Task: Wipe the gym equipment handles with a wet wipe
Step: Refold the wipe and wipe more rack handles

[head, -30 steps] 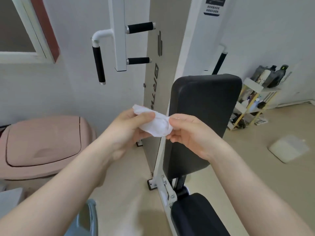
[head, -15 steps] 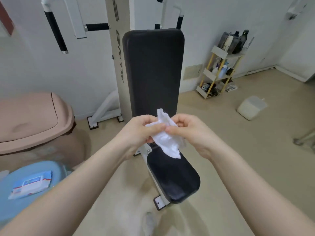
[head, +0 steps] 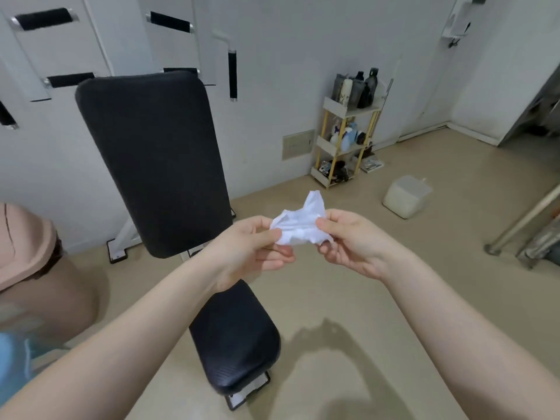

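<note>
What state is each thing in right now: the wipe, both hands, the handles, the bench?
White crumpled wet wipe: bunched, held in the air between both hands.
Left hand: pinches the wipe's left edge.
Right hand: pinches the wipe's right edge.
Black foam handles on the white frame: untouched, no hand on them.
Black padded bench backrest: raised, tilted back.
Black padded bench seat: nothing on it.

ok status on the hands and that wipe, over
Left hand and right hand both pinch the crumpled wet wipe. Handles not touched. Bench backrest stands between.
</note>
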`<state>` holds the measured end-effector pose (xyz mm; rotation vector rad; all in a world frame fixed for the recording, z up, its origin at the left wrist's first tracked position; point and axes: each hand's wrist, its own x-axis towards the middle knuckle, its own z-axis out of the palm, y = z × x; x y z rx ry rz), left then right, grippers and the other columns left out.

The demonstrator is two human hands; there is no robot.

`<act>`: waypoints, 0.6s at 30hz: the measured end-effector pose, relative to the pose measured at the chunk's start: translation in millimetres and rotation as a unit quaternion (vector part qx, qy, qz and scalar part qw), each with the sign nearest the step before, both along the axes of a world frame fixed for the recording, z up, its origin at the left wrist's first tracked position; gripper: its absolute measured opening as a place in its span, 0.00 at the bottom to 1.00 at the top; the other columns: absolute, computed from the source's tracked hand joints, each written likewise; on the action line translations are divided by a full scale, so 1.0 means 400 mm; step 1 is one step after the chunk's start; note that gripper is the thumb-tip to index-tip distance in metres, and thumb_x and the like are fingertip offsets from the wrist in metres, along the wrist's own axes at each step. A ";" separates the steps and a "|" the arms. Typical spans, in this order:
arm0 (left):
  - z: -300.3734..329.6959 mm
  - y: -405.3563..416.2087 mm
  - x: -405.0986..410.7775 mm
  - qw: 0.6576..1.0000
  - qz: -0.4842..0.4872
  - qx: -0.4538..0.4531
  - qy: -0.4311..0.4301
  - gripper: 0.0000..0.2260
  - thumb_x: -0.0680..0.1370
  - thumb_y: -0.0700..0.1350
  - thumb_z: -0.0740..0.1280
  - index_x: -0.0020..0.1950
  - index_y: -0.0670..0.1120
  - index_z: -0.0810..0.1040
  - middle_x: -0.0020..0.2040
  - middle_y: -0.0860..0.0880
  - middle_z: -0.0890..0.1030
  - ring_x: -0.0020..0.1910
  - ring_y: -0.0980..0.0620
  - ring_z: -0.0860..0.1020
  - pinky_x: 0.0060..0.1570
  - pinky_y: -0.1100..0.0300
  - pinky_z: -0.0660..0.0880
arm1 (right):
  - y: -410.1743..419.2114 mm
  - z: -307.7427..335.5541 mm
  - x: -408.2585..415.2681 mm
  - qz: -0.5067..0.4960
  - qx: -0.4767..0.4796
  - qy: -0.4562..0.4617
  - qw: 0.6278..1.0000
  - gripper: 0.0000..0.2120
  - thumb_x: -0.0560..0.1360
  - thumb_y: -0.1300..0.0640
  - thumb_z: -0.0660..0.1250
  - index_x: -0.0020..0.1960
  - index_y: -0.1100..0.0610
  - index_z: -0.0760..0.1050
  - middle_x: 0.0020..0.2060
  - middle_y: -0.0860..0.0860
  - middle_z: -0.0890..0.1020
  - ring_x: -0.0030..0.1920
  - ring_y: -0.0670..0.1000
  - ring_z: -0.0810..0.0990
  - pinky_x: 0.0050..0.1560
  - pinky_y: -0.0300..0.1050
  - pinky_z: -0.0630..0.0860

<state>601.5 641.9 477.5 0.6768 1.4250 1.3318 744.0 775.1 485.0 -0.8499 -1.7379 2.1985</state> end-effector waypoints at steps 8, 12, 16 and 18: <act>0.011 0.400 0.171 0.990 0.092 0.108 -0.007 0.03 0.79 0.37 0.62 0.48 0.44 0.73 0.34 0.48 0.80 0.37 0.51 0.81 0.42 0.63 0.78 | 0.452 0.030 0.145 0.039 -0.011 0.092 0.995 0.18 0.76 0.72 0.53 0.40 0.59 0.78 0.35 0.54 0.80 0.32 0.48 0.78 0.35 0.37 0.76; 0.035 0.518 0.179 0.985 0.111 0.088 0.097 0.13 0.77 0.31 0.57 0.40 0.42 0.78 0.37 0.48 0.82 0.37 0.53 0.80 0.41 0.66 0.76 | 0.593 0.040 0.124 0.053 0.133 0.026 0.989 0.18 0.75 0.66 0.56 0.29 0.60 0.75 0.30 0.53 0.76 0.35 0.52 0.77 0.37 0.41 0.75; 0.053 0.638 0.143 0.951 0.174 0.010 0.255 0.13 0.78 0.44 0.61 0.36 0.43 0.81 0.37 0.49 0.81 0.39 0.51 0.79 0.49 0.58 0.76 | 0.687 0.022 0.018 0.014 0.265 -0.013 0.964 0.10 0.71 0.59 0.70 0.35 0.56 0.70 0.34 0.55 0.75 0.37 0.52 0.75 0.42 0.51 0.76; 0.053 0.690 0.104 0.923 0.208 -0.014 0.323 0.13 0.74 0.52 0.64 0.35 0.47 0.81 0.38 0.46 0.83 0.39 0.45 0.79 0.48 0.52 0.75 | 0.724 0.016 -0.046 0.007 0.228 0.000 0.974 0.09 0.71 0.61 0.69 0.47 0.53 0.71 0.46 0.56 0.77 0.46 0.54 0.78 0.51 0.53 0.76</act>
